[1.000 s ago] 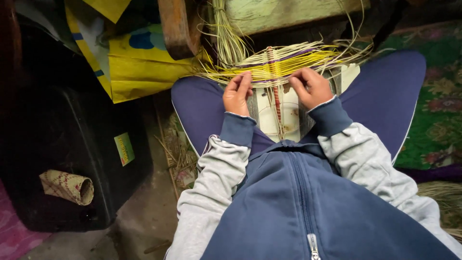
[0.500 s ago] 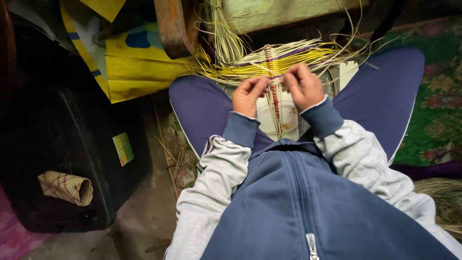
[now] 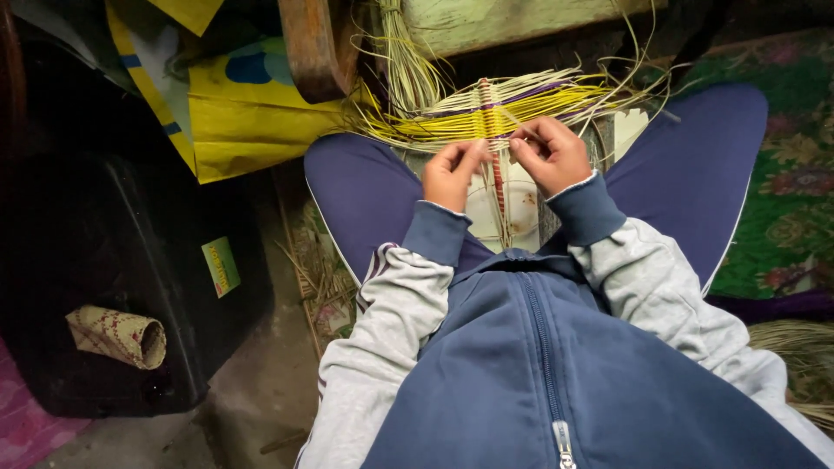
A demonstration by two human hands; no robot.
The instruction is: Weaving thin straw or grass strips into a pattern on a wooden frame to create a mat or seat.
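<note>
Left hand (image 3: 449,174) fingertips behind straw weave (image 3: 486,117)

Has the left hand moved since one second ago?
Yes. The left hand has moved toward the red woven strip; its fingers now almost meet it.

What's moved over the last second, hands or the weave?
Both hands closed in from the sides: left hand and right hand now pinch strands beside the red centre rib of the straw weave. The rolled mat and yellow bag stayed put.
</note>
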